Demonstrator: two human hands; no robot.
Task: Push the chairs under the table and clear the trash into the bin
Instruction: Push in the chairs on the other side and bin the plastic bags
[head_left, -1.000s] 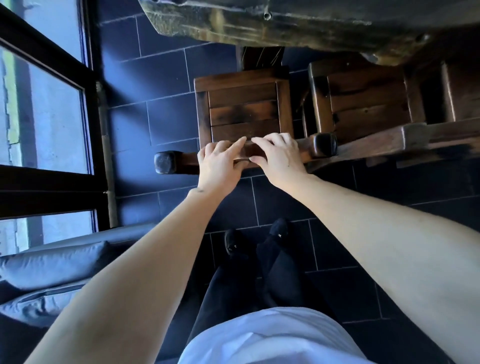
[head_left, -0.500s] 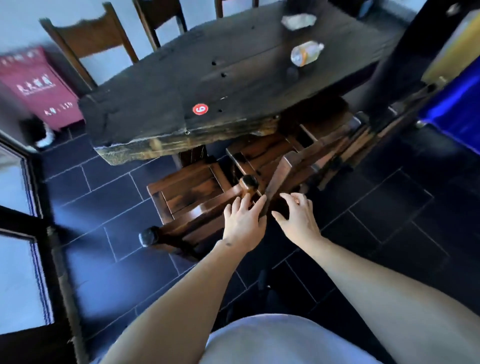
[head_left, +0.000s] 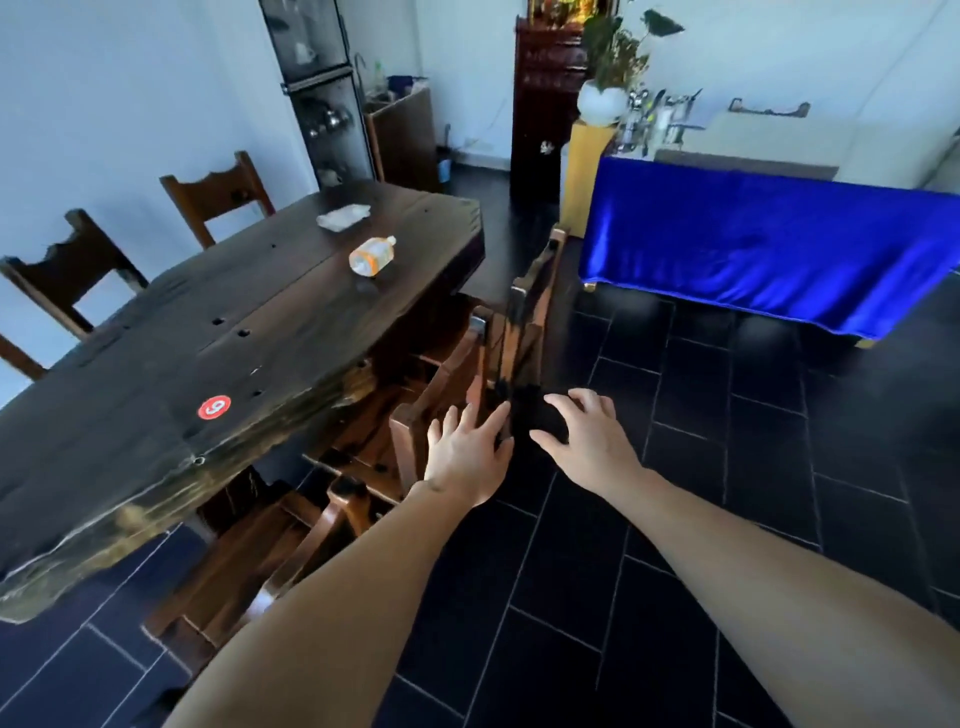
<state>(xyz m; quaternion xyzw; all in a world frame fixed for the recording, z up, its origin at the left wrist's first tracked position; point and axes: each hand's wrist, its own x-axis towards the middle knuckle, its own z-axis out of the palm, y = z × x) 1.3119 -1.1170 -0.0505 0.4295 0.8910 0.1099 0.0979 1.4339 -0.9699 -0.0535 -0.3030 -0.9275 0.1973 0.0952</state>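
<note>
Two bare hands reach toward wooden chairs tucked along a dark wooden table.

The table (head_left: 218, 332) carries a plastic bottle (head_left: 372, 255) lying on its side and crumpled wrapper (head_left: 344, 216) beyond. Nearest chair (head_left: 291, 540) sits under its edge. Left hand (head_left: 467, 454) is spread flat, right hand (head_left: 587, 434) loosely spread, both by the next chair's back (head_left: 524, 332).
</note>
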